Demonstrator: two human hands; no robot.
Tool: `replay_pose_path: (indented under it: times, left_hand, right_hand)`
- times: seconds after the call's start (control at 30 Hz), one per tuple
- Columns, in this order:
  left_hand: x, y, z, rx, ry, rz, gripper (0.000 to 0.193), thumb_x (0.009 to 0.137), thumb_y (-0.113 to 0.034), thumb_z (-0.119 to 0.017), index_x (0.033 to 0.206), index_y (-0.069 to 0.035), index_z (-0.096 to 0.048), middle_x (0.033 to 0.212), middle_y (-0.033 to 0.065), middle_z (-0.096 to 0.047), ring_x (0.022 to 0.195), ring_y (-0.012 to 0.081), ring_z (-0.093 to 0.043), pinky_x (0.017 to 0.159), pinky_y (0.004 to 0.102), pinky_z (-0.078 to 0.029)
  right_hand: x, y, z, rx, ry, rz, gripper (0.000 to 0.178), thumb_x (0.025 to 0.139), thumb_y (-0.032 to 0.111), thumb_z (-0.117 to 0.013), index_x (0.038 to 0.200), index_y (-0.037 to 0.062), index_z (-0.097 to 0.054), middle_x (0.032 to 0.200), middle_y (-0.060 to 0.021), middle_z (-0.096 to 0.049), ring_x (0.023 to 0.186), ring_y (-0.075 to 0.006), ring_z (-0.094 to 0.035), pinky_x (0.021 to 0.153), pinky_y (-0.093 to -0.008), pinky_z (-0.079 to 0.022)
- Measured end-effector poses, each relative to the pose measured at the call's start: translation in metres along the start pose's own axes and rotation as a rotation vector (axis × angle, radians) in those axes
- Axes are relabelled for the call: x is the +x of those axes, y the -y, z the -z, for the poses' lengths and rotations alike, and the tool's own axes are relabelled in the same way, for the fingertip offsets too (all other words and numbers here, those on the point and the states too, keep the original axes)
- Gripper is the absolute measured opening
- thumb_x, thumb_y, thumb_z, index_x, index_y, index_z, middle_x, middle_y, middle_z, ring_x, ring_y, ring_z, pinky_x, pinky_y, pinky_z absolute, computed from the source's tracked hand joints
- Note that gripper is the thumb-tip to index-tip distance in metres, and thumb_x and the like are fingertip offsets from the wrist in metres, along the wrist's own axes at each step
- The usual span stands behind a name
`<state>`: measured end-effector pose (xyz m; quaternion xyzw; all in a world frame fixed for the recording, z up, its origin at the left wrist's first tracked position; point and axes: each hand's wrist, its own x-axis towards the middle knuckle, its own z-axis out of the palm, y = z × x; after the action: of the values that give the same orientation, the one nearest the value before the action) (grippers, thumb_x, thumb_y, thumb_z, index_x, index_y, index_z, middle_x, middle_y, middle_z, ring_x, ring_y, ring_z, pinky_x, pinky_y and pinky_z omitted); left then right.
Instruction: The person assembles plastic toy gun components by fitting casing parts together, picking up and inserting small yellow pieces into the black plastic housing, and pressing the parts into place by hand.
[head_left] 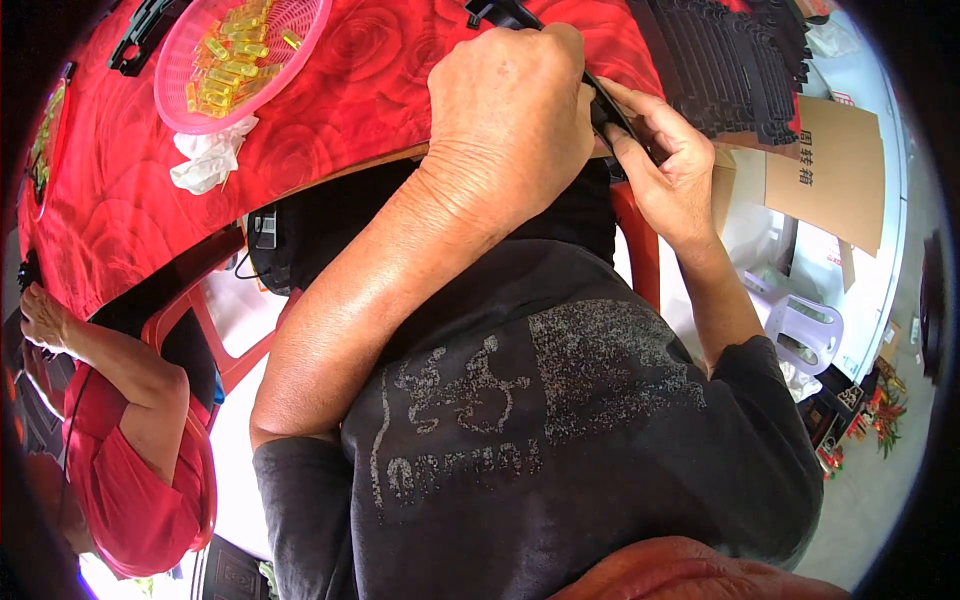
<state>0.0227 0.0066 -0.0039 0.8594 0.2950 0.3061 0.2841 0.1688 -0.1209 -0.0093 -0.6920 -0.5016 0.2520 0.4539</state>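
A long black plastic part [606, 108] slants across the table's near edge, gripped by both my hands. My left hand [512, 112] is closed in a fist over its upper stretch, back of the hand up, so the fingers are hidden beneath. From the right, my right hand [665, 170] pinches the lower end between thumb and fingers. The tip of a black piece [503, 14] juts out beyond my left fist; whether it belongs to the same part I cannot tell.
Several similar black parts [715, 65] lie stacked at the right of the red tablecloth [370, 75]. A pink basket [172, 100] of small yellow pieces [235, 60] stands left, near crumpled tissue [210, 157]. Another person in red [130, 460] sits at left. Cardboard [825, 175] stands at right.
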Motion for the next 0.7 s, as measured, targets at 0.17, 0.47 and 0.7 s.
replay_pose_path:
  times: [0.17, 0.47, 0.7]
  left_hand:
    - [0.0027, 0.0007, 0.004, -0.049, 0.083, 0.084, 0.019, 0.078, -0.018, -0.076, 0.076, -0.001, -0.069, 0.067, 0.0186, -0.067, 0.069, 0.039, -0.071, 0.064, 0.0483, -0.057]
    - [0.0018, 0.0013, 0.0031, -0.109, 0.082, 0.104, 0.018, 0.08, -0.018, -0.075, 0.076, -0.002, -0.069, 0.066, 0.0186, -0.067, 0.069, 0.0388, -0.071, 0.064, 0.0487, -0.057]
    - [0.0015, -0.001, 0.0051, -0.117, 0.062, 0.095, 0.016, 0.079, -0.017, -0.074, 0.076, -0.002, -0.069, 0.066, 0.0189, -0.067, 0.068, 0.0389, -0.071, 0.063, 0.0489, -0.057]
  right_hand:
    - [0.0004, 0.0002, 0.0029, 0.021, 0.037, -0.054, 0.036, 0.094, -0.008, -0.063, 0.129, -0.0038, -0.067, 0.111, -0.0095, -0.076, 0.099, -0.0111, -0.07, 0.09, -0.026, -0.056]
    - [0.0005, 0.0023, 0.0058, 0.036, 0.051, -0.088, 0.036, 0.094, -0.008, -0.063, 0.13, -0.0038, -0.067, 0.109, -0.0088, -0.075, 0.094, -0.0102, -0.07, 0.086, -0.0251, -0.057]
    - [0.0004, 0.0041, 0.007, 0.01, 0.043, -0.045, 0.035, 0.094, -0.006, -0.065, 0.129, -0.004, -0.067, 0.108, -0.0097, -0.076, 0.095, -0.0105, -0.071, 0.085, -0.0253, -0.057]
